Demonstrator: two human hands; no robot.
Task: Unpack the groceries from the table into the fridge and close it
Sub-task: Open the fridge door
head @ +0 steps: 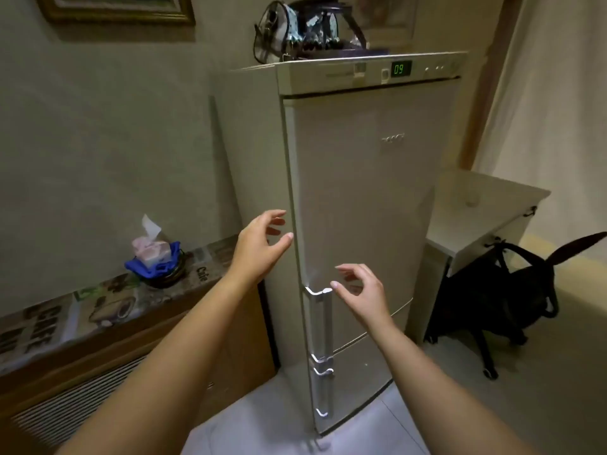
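Observation:
A tall silver fridge [361, 192] stands in front of me with both doors shut; its green display reads 09. The upper door's vertical handle [320, 323] sits on the left edge, the lower door's handle [323, 394] below it. My left hand [259, 247] hovers beside the upper door's left edge, fingers apart, holding nothing. My right hand [361, 293] hangs in front of the door just right of the upper handle's top, fingers curled and apart, not touching it. No groceries are in view.
A low wooden cabinet [98, 323] with a printed top runs along the left wall, carrying a tissue box [151, 251] on a blue cloth. A bag [308, 31] lies atop the fridge. A white desk [483, 208] and a black office chair [512, 290] stand to the right.

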